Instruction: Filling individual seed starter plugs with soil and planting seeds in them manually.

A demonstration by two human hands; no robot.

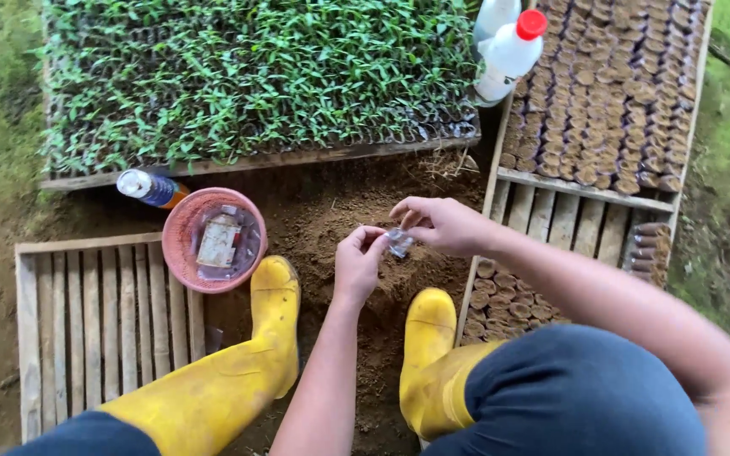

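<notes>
A small clear plastic bag (399,242) is pinched between left hand (358,263) and right hand (441,224), apparently unfilled; many soil-filled bags (601,101) stand finished in the wooden crate (589,192).

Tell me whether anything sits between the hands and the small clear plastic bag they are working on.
Nothing visible does. The left hand and the right hand both pinch the small clear plastic bag directly, above bare soil between the yellow boots.

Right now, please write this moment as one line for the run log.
left hand: pinches small clear bag | right hand: pinches same bag | below: loose soil | near: pink bowl
</notes>
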